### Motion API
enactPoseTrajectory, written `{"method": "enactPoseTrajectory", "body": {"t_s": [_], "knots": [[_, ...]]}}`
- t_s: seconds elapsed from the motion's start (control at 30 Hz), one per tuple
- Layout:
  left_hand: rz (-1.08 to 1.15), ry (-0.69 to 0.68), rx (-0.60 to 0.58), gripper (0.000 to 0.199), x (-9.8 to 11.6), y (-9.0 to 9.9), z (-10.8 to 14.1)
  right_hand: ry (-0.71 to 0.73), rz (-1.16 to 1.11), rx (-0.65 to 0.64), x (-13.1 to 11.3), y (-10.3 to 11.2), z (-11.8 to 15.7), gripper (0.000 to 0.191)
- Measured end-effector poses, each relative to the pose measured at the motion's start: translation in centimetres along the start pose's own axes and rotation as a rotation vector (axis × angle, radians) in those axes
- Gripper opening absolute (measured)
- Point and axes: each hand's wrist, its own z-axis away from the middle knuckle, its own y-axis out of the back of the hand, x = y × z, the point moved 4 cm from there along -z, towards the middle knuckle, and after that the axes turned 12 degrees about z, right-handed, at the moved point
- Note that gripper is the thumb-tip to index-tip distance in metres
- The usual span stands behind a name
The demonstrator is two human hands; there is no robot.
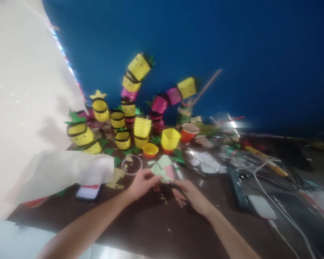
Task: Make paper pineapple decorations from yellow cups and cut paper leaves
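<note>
My left hand [142,185] is closed, thumb and fingers pinching a light green piece of paper [164,166]. A pink piece of paper [169,172] shows against its right side. My right hand [193,196] is wrapped round dark-handled scissors [176,186], whose front end meets the green paper between the hands; blur hides the blades' exact position. Small paper scraps [164,199] lie on the brown table below. A clear tape-like ring [131,165] rests just beyond my left hand, and a white marker-like stick [178,171] lies beyond the right.
Yellow cups with drawn faces [122,140] and stacks of yellow and magenta cups [159,104] stand along the blue wall. A white sheet [67,172] and a phone [88,191] lie left. On the right are a black device [237,189], a white charger [262,207] and tangled cables.
</note>
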Motion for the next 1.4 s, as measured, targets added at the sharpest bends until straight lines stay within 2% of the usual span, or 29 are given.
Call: {"method": "enactPoseTrajectory", "body": {"t_s": [0.4, 0.63, 1.07, 1.4], "knots": [[-0.016, 0.014, 0.022, 0.035, -0.03, -0.04, 0.0, -0.045, -0.015, 0.008, 0.34, -0.32, -0.21, 0.043], [-0.013, 0.012, 0.016, 0.037, 0.01, -0.05, 0.02, -0.098, -0.021, 0.058, 0.28, -0.41, -0.23, 0.046], [-0.017, 0.002, 0.025, 0.036, -0.1, 0.03, 0.01, -0.097, 0.021, 0.05, 0.69, -0.53, -0.37, 0.049], [0.025, 0.005, 0.022, 0.034, -0.16, 0.0, 0.05, -0.117, 0.055, 0.091, 0.03, -0.48, -0.28, 0.048]]}}
